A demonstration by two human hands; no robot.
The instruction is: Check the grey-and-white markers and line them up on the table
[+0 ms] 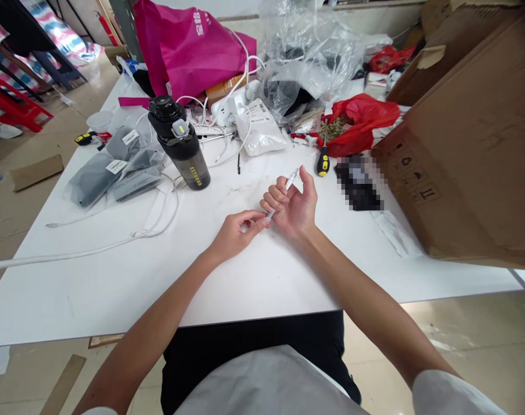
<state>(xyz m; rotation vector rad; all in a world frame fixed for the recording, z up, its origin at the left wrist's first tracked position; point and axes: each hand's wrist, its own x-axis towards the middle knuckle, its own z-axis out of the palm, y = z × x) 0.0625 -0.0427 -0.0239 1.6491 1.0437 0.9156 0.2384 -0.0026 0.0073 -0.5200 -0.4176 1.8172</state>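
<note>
A slim white pen-like stick (291,178) lies slantwise across the palm of my right hand (295,207), whose fingers curl round it while the thumb points up. The fingertips of my left hand (240,231) pinch the stick's lower end, just left of the right palm. Both hands are held over the white table (262,276), near its middle. Beyond them a short black stick (239,163) lies on the tabletop, and a yellow-and-black screwdriver (323,162) lies behind my right hand.
A dark bottle (187,153) stands behind-left, near bagged items (98,173) and white cables (158,222). At the back are a pink bag (180,46), clear plastic (310,52) and a red bag (370,124). A large cardboard box (474,138) fills the right side.
</note>
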